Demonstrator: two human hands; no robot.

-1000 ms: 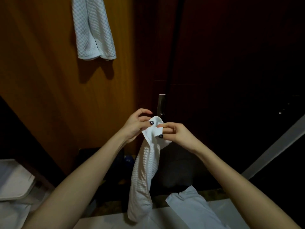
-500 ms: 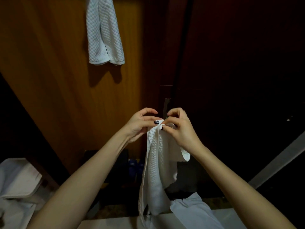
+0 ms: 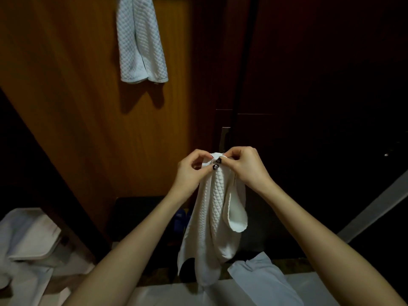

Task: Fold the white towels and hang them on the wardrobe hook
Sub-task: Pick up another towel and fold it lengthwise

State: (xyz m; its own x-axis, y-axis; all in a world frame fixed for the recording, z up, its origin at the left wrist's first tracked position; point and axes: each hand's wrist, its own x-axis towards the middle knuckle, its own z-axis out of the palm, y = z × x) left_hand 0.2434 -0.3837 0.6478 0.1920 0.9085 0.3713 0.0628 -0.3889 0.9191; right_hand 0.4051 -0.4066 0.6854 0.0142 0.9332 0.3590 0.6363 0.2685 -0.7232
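A white waffle-weave towel [image 3: 213, 217] hangs doubled from my two hands in front of the dark wardrobe. My left hand [image 3: 192, 171] pinches its top edge from the left. My right hand [image 3: 245, 166] pinches the same top edge from the right, thumbs almost touching. The towel's lower end drops to the white surface below. A second white towel [image 3: 139, 40] hangs folded high on the lit wooden wardrobe panel [image 3: 77, 107]; the hook that holds it is out of frame.
A metal door handle [image 3: 225, 136] sits just behind my hands on the dark wardrobe door. White cloth [image 3: 262, 283] lies on the pale surface at the bottom. More white fabric [image 3: 26, 244] is piled at the lower left. Blue objects [image 3: 180, 219] stand on the floor.
My right hand has come up beside the left, bringing the towel's ends together so it hangs doubled. The towel sits higher and shorter than before.
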